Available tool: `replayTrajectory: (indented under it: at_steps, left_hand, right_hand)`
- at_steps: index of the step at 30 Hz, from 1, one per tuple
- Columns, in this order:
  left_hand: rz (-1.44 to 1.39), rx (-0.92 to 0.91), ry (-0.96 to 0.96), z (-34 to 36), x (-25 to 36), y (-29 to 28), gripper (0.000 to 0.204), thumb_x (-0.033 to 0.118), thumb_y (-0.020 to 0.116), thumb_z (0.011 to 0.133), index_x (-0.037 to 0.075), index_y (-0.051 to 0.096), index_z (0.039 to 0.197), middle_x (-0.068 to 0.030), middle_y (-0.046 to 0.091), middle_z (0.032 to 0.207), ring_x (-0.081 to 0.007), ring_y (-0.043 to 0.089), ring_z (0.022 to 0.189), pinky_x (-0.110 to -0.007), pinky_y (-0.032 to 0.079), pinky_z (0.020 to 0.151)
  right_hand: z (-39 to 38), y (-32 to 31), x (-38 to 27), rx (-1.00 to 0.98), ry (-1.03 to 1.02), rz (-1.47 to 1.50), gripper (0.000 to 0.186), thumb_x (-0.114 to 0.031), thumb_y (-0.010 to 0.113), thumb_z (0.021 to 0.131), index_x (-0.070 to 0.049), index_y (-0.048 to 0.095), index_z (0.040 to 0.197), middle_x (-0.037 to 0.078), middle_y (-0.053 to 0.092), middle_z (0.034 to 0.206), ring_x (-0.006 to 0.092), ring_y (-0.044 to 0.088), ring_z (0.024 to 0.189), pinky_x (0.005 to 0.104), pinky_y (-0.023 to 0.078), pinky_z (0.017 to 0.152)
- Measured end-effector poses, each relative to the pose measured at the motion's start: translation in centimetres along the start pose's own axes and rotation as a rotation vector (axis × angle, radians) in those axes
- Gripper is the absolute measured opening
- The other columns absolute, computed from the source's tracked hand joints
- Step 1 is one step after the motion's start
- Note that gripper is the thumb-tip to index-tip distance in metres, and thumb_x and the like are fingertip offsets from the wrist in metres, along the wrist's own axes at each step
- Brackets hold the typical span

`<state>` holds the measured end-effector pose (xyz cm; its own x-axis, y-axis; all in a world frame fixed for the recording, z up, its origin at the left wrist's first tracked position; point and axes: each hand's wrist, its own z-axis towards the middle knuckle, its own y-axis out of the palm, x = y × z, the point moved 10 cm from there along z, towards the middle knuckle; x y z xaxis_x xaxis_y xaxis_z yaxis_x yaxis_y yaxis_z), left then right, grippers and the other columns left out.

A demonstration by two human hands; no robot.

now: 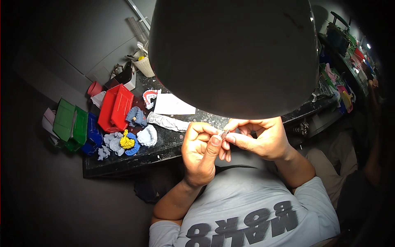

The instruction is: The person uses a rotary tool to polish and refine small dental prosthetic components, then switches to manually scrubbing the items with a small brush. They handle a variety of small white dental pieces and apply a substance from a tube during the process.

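Fingertips to fingertips, my two hands meet in front of my chest, just past the table edge. My left hand (200, 152) pinches a small thin piece (224, 134), greyish and slightly shiny, between thumb and forefinger. From the other side, my right hand (263, 139) also grips it with closed thumb and finger. The fingers cover most of the piece, so its kind does not show. Left of my hands, a crumpled silvery-white wrapped roll (168, 122) lies on the table beside a white sheet of paper (175, 104).
Left on the dark table (164, 147) are a red-and-white dental model (150, 98), plaster casts (147, 136), a yellow piece (127, 140) and red bins (115, 108). Green bins (64, 119) and a blue bin (92, 138) stand farther left. A big dark round-edged shape (232, 57) blocks the far middle.
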<state>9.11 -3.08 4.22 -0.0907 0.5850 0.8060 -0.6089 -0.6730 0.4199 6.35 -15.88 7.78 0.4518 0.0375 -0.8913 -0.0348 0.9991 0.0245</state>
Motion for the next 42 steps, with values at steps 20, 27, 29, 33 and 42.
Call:
replayTrajectory:
  at_steps: [20,27,29,33,42]
  left_hand:
    - [0.236,0.027,0.166,-0.7,2.0,0.8,0.022,-0.007,0.060,0.095,-0.004,0.046,0.113,-0.0183,0.067,0.098,-0.0168,0.067,0.083,-0.031,0.059,0.078]
    - [0.222,0.047,0.176,-0.9,2.1,0.5,0.022,-0.008,0.062,0.094,-0.005,0.049,0.112,-0.0187,0.068,0.102,-0.0165,0.069,0.086,-0.029,0.059,0.079]
    - [0.196,0.031,0.154,-0.8,2.0,0.5,0.022,-0.008,0.062,0.094,-0.005,0.049,0.112,-0.0185,0.067,0.102,-0.0166,0.069,0.085,-0.029,0.059,0.079]
    - [0.135,-0.014,0.128,-0.7,1.9,0.7,0.022,-0.006,0.062,0.094,-0.004,0.048,0.112,-0.0172,0.067,0.100,-0.0171,0.069,0.085,-0.028,0.058,0.077]
    - [0.131,-0.049,0.072,-0.5,1.4,0.8,0.022,-0.004,0.061,0.095,-0.005,0.048,0.113,-0.0167,0.065,0.100,-0.0182,0.069,0.083,-0.029,0.059,0.075]
  right_hand:
    - [-2.6,1.1,6.0,-0.019,0.548,0.673,0.009,-0.006,0.065,0.093,0.002,0.068,0.097,0.013,0.069,0.085,0.0086,0.060,0.062,0.0183,0.038,0.045]
    - [-2.7,1.5,6.0,-0.027,0.569,0.706,0.010,-0.006,0.064,0.093,0.003,0.067,0.097,0.015,0.070,0.087,0.0098,0.061,0.064,0.0182,0.038,0.045]
    - [-2.7,1.5,5.7,-0.051,0.546,0.698,0.009,-0.005,0.065,0.092,0.003,0.067,0.096,0.015,0.070,0.085,0.0096,0.061,0.062,0.0184,0.038,0.045]
    - [-2.4,1.3,5.2,-0.033,0.525,0.645,0.009,-0.005,0.068,0.090,0.002,0.068,0.095,0.012,0.069,0.079,0.0078,0.057,0.057,0.0184,0.036,0.044]
    - [-2.3,0.7,5.2,-0.011,0.489,0.559,0.007,-0.006,0.070,0.090,0.001,0.069,0.092,0.006,0.066,0.072,0.0035,0.047,0.049,0.0176,0.032,0.043]
